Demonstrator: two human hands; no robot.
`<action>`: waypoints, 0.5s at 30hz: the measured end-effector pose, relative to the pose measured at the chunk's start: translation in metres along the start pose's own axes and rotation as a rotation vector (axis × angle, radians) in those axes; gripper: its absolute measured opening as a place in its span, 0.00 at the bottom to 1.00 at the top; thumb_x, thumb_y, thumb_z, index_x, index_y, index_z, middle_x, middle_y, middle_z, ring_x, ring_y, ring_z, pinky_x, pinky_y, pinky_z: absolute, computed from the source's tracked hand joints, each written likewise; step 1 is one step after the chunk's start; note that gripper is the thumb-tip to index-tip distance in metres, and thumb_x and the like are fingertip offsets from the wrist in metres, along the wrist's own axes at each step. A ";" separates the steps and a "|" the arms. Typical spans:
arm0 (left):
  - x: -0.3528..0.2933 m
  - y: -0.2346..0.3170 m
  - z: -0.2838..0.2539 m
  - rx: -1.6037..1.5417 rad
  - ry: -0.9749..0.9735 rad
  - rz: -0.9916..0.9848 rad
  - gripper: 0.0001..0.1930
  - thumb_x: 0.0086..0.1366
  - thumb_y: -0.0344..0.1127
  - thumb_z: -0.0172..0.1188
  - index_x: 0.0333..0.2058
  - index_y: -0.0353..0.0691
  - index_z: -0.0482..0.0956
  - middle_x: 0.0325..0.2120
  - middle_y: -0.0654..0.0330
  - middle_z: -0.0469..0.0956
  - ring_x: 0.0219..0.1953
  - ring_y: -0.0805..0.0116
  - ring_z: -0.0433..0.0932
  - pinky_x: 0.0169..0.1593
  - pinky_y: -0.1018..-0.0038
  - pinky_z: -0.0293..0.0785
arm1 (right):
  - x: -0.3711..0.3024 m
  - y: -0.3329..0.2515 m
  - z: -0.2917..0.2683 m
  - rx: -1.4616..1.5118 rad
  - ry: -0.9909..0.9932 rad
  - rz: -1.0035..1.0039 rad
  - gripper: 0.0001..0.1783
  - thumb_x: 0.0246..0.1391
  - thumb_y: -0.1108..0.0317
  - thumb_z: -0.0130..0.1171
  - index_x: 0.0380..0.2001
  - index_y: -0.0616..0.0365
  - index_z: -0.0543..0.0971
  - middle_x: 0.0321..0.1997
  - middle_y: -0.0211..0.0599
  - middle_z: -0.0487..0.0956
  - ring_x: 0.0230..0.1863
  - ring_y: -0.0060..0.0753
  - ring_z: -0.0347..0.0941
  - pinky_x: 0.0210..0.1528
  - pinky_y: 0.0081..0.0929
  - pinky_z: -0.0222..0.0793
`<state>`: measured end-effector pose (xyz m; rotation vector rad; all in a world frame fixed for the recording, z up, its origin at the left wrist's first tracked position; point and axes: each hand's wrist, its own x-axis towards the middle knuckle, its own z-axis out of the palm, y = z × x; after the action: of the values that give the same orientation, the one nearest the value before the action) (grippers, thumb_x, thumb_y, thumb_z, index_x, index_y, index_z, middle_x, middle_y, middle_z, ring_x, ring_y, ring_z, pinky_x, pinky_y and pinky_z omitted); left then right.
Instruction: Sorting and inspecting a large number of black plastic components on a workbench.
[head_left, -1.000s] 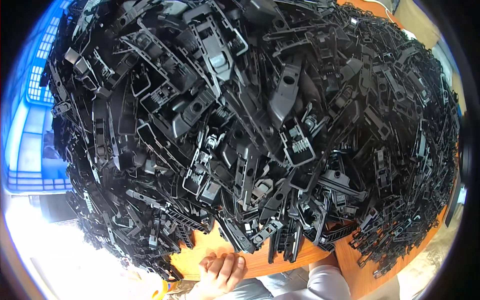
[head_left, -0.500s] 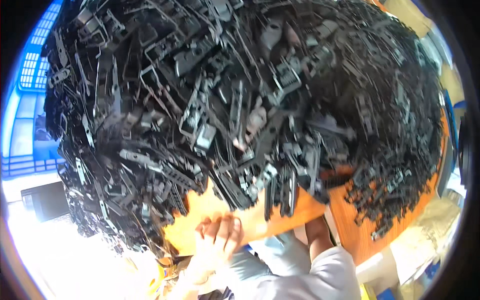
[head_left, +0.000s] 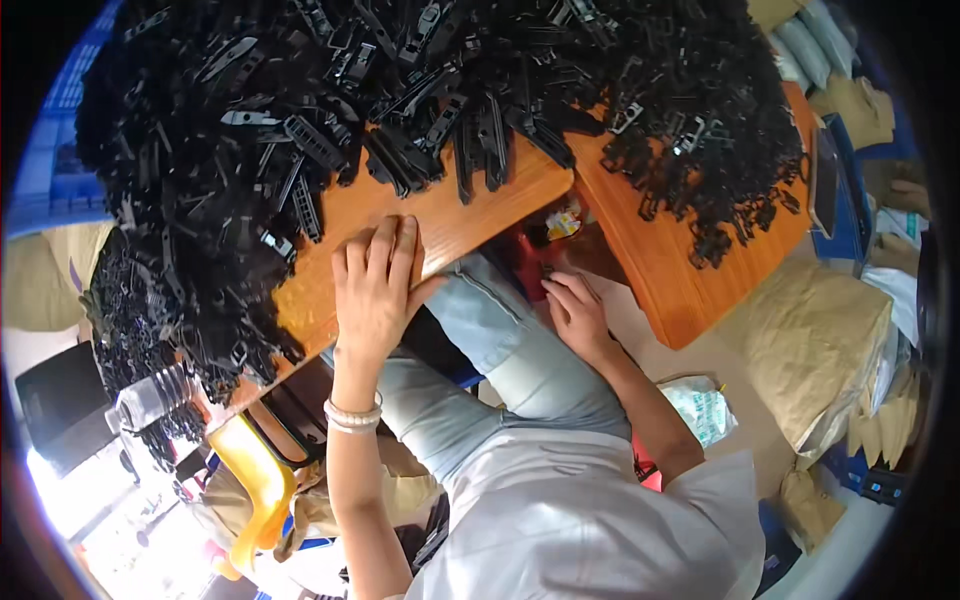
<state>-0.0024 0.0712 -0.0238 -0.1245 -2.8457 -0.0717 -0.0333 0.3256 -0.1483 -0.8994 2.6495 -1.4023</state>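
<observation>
My left hand rests on the near edge of the orange-brown wooden table, fingers stretched out and thumb apart, holding nothing. Just beyond its fingertips begins a big heap of small black clip-like parts. My right hand is below the tabletop, beside my right knee, with its fingers bent together. A small dark thing shows at its fingertips, too small to name. Close by is a red container, partly hidden under the table, with something yellow and white behind it.
A second wooden tabletop stands to the right with more black parts on it. Beige sacks stand on the right side. At the left are a clear plastic bottle, a yellow curved object and a blue crate.
The view has shifted down toward my lap. My right hand, hidden under the table before, now shows beside the red container. My left hand has gone from curled to flat at the table edge.
</observation>
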 end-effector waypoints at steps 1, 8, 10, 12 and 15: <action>-0.003 -0.001 -0.001 0.006 0.016 -0.006 0.37 0.41 0.49 0.66 0.50 0.36 0.68 0.45 0.54 0.68 0.42 0.55 0.66 0.48 0.62 0.62 | 0.003 -0.019 -0.013 -0.002 0.037 -0.101 0.13 0.43 0.82 0.56 0.36 0.65 0.76 0.39 0.44 0.73 0.39 0.46 0.72 0.39 0.32 0.70; -0.038 0.027 0.004 -0.129 0.107 -0.183 0.33 0.48 0.38 0.64 0.53 0.35 0.64 0.52 0.49 0.64 0.53 0.49 0.63 0.53 0.60 0.61 | 0.040 -0.081 -0.100 -0.322 0.339 -0.290 0.12 0.46 0.82 0.54 0.38 0.67 0.76 0.41 0.43 0.73 0.40 0.43 0.71 0.40 0.32 0.67; -0.050 0.042 0.003 -0.152 0.115 -0.178 0.31 0.48 0.36 0.64 0.51 0.35 0.66 0.53 0.48 0.62 0.56 0.49 0.61 0.56 0.58 0.59 | 0.048 -0.074 -0.113 -0.377 0.369 -0.323 0.12 0.47 0.82 0.53 0.38 0.67 0.76 0.41 0.43 0.73 0.41 0.43 0.70 0.40 0.32 0.67; -0.069 0.044 -0.008 -0.115 0.091 -0.222 0.28 0.47 0.34 0.65 0.49 0.34 0.68 0.55 0.48 0.62 0.57 0.49 0.60 0.58 0.57 0.57 | 0.051 -0.079 -0.121 -0.361 0.348 -0.437 0.12 0.45 0.83 0.54 0.37 0.67 0.76 0.39 0.42 0.74 0.37 0.44 0.70 0.38 0.34 0.67; -0.081 0.048 -0.014 -0.125 0.136 -0.293 0.24 0.50 0.34 0.63 0.46 0.31 0.70 0.54 0.46 0.62 0.57 0.49 0.61 0.57 0.61 0.60 | 0.044 -0.095 -0.131 -0.109 0.263 -0.412 0.12 0.47 0.83 0.53 0.37 0.68 0.76 0.40 0.41 0.73 0.40 0.40 0.70 0.40 0.30 0.67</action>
<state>0.0835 0.1118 -0.0324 0.2624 -2.7003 -0.3076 -0.0591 0.3615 0.0132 -1.4341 2.8701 -1.5592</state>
